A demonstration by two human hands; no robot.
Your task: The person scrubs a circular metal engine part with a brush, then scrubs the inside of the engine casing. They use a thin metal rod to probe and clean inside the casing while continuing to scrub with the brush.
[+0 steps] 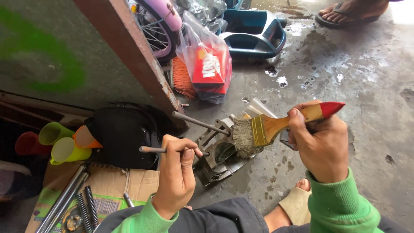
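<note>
Wooden paintbrush point(276, 127), gripped by right hand point(321, 144), points bristles left; left hand point(177, 172) pinches rod point(151, 149).

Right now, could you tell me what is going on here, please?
A person in green sleeves sits on a wet concrete floor. The right hand holds a paintbrush, its bristles on a grey metal engine part. The left hand grips a thin metal rod sticking out of that part.
</note>
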